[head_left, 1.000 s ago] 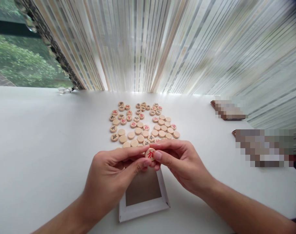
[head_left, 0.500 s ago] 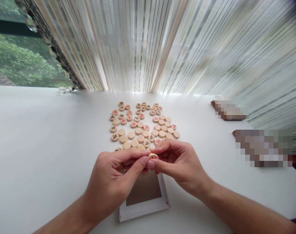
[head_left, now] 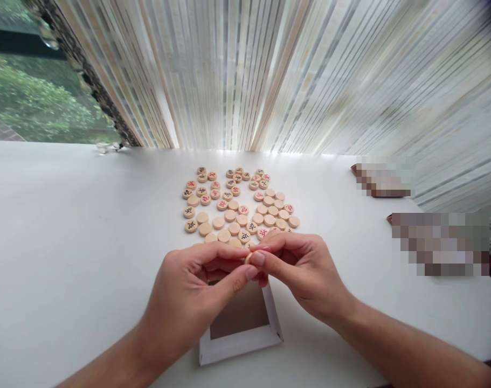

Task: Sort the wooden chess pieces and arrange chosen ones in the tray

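My left hand (head_left: pixel 191 293) and my right hand (head_left: pixel 299 267) meet over the white table (head_left: pixel 67 242), fingertips pinched together on one round wooden game piece (head_left: pixel 249 256). Only a sliver of its pale edge shows between the thumbs and forefingers. Just beyond the hands lie several wooden pieces (head_left: pixel 237 207), some with red or black characters up, some blank side up. Under the hands sits a shallow white box (head_left: pixel 239 337) with a brown inside.
A striped curtain (head_left: pixel 289 75) hangs behind the table, with a window onto greenery (head_left: pixel 35 102) at the left. Two blurred-out brown objects (head_left: pixel 385 180) lie at the right side of the table.
The piece showed its red character face a second ago; it has been turned in my fingers and now only its edge shows. Both hands stayed in place.
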`<state>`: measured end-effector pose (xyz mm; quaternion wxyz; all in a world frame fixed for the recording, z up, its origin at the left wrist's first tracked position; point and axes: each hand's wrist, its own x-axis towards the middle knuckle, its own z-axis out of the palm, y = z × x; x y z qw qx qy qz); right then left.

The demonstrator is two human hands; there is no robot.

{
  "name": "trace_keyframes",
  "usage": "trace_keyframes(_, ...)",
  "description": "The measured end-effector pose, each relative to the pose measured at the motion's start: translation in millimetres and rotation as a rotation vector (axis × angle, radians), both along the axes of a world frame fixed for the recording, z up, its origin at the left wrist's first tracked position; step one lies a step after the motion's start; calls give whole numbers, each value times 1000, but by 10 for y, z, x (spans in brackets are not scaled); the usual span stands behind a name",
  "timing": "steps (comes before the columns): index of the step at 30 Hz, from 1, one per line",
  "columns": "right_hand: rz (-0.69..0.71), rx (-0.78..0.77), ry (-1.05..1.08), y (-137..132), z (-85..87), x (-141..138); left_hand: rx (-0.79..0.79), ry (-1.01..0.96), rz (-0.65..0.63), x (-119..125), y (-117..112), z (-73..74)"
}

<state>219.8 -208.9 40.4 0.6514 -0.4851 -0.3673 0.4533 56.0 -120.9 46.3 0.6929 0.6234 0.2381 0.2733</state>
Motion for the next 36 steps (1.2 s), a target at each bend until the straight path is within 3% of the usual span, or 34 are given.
trace_keyframes(11,-14,50,-20,-16,-42,-17,-72,5,45,20,62,48)
trace_keyframes(18,-47,1,31,-6,-83,-4,-81,-17,54,31,35,25)
trace_keyframes(26,-95,-29,7,8,-65,12,21,-31,5,23,-17,-39)
trace_keyframes(36,-36,6,29,-14,-43,-18,-59,-53,3,22,1,-26)
